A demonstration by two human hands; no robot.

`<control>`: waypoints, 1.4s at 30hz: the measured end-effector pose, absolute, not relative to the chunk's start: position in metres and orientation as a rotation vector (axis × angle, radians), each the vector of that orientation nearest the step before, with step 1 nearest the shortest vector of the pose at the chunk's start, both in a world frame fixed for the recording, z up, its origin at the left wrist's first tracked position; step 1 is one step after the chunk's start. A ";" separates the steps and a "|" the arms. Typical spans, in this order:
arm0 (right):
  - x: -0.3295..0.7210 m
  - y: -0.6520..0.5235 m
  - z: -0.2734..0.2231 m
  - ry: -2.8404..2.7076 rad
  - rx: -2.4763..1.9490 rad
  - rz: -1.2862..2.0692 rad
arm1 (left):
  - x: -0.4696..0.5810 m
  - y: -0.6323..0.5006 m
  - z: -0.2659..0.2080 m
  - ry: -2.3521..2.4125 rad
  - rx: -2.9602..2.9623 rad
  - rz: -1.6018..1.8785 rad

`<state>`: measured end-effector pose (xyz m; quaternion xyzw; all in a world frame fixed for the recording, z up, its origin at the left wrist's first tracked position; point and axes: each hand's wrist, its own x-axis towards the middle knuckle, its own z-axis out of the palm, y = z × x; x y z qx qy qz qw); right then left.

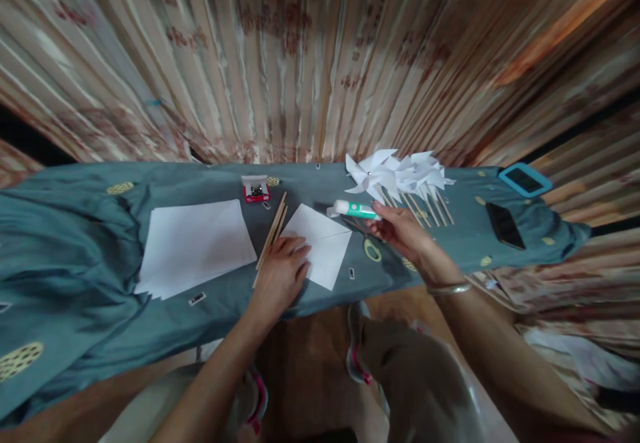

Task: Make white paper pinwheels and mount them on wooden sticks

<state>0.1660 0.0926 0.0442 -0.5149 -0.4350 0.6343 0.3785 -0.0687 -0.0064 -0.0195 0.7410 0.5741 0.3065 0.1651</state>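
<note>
A white paper square [325,263] with a cut line in from its right corner lies on the cloth-covered table. My left hand [284,270] rests flat on its left side, fingers stretched out and holding nothing. Several thin wooden sticks [273,230] lie alongside that hand, partly under it. In my right hand [400,226] is a green and white glue stick [356,209], gripped at its right end and held level above the paper's upper right. Scissors [372,250] with yellow-green handles lie below it, partly hidden.
A stack of white paper [197,246] lies at left. Behind it stands an open red box [257,190] of small dark pieces. Several paper pinwheels [383,171] on sticks lie back right. Farther right are a dark phone [505,224] and a blue-framed tablet [525,179]. A curtain [300,63] hangs behind.
</note>
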 end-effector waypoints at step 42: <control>0.115 0.059 0.026 -1.370 -0.874 1.881 | -0.076 -0.007 -0.002 1.365 0.993 1.369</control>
